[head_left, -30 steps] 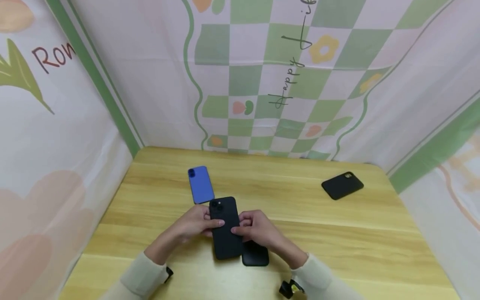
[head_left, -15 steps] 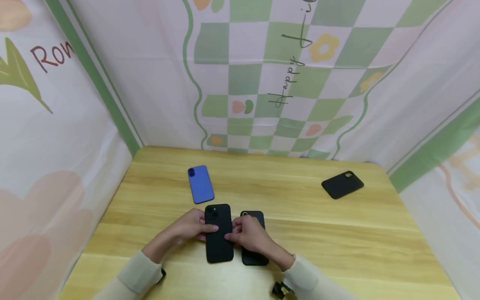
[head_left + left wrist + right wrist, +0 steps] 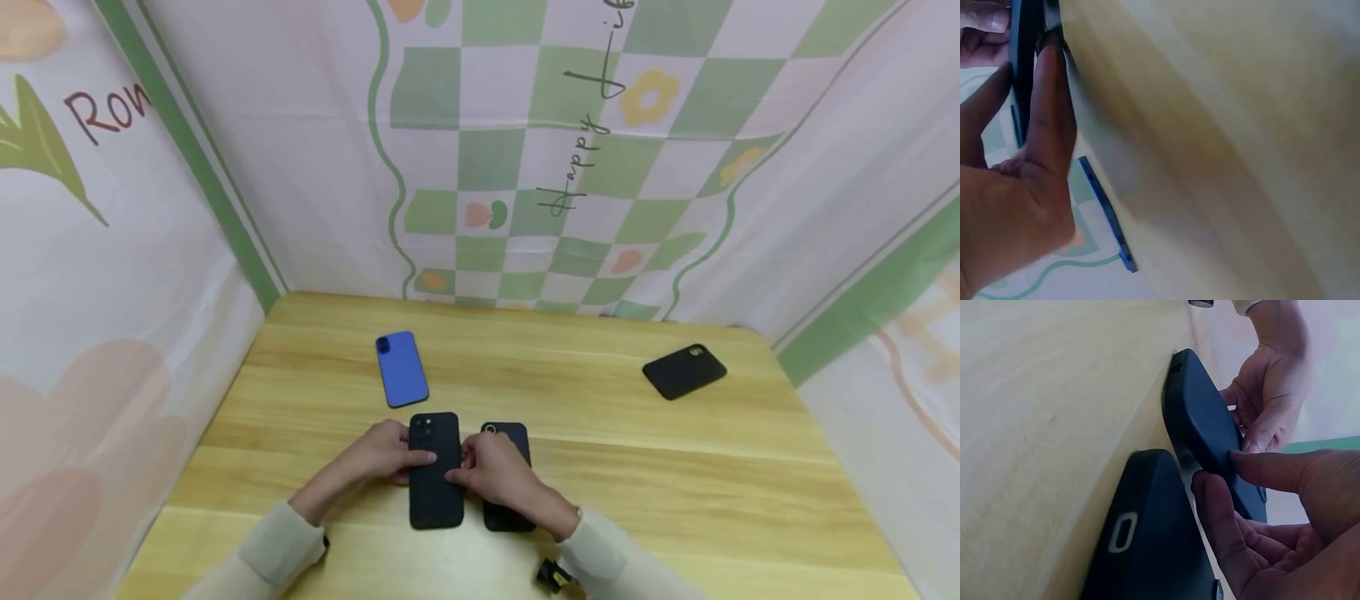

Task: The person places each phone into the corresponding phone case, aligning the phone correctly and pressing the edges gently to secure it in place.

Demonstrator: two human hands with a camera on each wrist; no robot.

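A black phone (image 3: 437, 504), camera side up and camera at its far left corner, lies between both hands in the head view. My left hand (image 3: 381, 452) pinches its left edge, thumb on the back and fingers beneath. From the other side my right hand (image 3: 501, 473) pinches the right edge, its thumb also on the back. The right wrist view shows the phone's port end (image 3: 1177, 372), tilted close over the table. Just right of it lies a second black phone-shaped thing (image 3: 510, 518), partly covered by my right hand; an oval opening shows in its end.
A blue phone (image 3: 402, 371) lies behind my left hand on the wooden table (image 3: 570, 367). Far right, a black phone case (image 3: 685, 372) with a camera cutout lies at an angle. Patterned cloth (image 3: 495, 158) hangs behind the table.
Both hands have brought the black phone left and nearer the table's front. It has come away from the second black thing, whose top end now shows.
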